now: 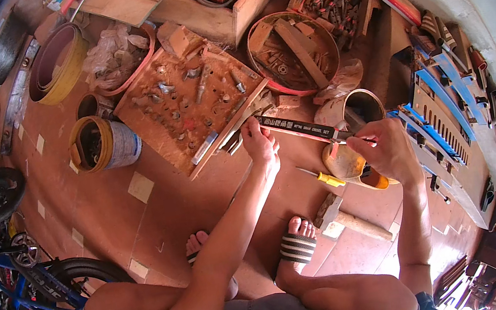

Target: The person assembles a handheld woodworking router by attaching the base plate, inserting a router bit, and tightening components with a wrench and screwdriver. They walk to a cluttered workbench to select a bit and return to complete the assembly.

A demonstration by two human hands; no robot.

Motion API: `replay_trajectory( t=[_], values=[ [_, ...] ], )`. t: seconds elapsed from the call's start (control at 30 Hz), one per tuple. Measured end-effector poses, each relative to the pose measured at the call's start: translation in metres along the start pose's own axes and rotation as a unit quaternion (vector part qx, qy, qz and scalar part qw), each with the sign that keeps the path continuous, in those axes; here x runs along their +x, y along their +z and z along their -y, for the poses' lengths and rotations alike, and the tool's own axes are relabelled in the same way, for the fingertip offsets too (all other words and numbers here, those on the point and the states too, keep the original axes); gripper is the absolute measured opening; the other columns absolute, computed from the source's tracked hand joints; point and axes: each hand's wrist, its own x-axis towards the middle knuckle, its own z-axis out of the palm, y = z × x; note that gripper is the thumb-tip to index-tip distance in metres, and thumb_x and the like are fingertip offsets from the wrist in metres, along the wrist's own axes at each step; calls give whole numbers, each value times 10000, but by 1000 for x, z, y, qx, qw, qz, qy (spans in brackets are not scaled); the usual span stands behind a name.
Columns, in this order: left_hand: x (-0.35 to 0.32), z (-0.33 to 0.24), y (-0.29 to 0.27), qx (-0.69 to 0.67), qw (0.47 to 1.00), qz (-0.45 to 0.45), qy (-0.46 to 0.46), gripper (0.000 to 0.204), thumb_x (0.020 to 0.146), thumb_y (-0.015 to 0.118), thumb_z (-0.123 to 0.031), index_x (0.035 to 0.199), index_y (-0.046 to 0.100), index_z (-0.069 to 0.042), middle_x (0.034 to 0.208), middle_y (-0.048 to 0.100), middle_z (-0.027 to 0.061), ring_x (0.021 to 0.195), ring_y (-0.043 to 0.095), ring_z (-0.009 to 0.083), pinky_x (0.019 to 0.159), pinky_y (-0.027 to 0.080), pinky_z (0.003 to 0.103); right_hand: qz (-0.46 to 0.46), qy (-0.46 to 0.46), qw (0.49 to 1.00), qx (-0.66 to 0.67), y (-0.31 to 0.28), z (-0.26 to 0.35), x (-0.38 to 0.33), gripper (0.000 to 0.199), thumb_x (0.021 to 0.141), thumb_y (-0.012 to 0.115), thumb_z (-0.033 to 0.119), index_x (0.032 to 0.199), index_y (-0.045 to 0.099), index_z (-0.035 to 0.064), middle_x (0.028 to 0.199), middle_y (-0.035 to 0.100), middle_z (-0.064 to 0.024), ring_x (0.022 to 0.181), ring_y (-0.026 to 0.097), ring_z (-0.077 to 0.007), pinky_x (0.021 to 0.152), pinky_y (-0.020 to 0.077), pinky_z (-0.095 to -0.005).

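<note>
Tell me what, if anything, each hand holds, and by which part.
The left hand grips a long black box by its left end. The right hand is at the opposite end; its hold there can't be told.

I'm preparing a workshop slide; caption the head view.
Left hand and right hand near opposite ends of a narrow, black, white-lettered box above reddish-brown floor tiles.

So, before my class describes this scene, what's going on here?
A person sits low over a tiled floor. The left hand pinches one end of a long black strip; the right hand is at the other end, its exact hold unclear. A board strewn with small parts is nearby; a yellow screwdriver and hammer lie on the floor.
</note>
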Motion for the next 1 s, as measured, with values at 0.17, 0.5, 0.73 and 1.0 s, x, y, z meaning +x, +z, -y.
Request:
replay_trajectory(
  t=[0.17,0.5,0.73,1.0],
  values=[
    [-9,4,7,81,996,-35,6,297,1086,578,-421,1028,456,-156,732,460,-15,452,339,66,375,239,260,-50,-77,993,-69,10,16,-8,227,851,790,212,904,810,-7,808,739,-224,749,732,-399,730,590,-451],
    [4,5,2,63,997,-51,-12,284,1061,614,-365,1030,471,-121,740,473,7,467,370,85,387,265,266,-2,-61,984,-166,22,45,-3,154,879,740,121,932,791,-14,778,723,-233,770,731,-410,720,576,-468],
    [13,5,8,44,988,-87,-120,252,1054,603,-336,981,495,-121,673,454,-8,459,353,99,395,239,271,-80,-141,986,34,13,37,1,144,868,754,60,994,762,-9,887,749,-198,820,748,-372,741,598,-457],
    [20,5,17,31,992,-44,-118,216,1053,501,-284,893,549,-146,661,495,-39,426,330,83,363,242,270,-11,-172,969,178,15,23,5,620,813,836,50,1394,620,49,1169,703,-134,927,700,-237,801,598,-352]
  ],
)
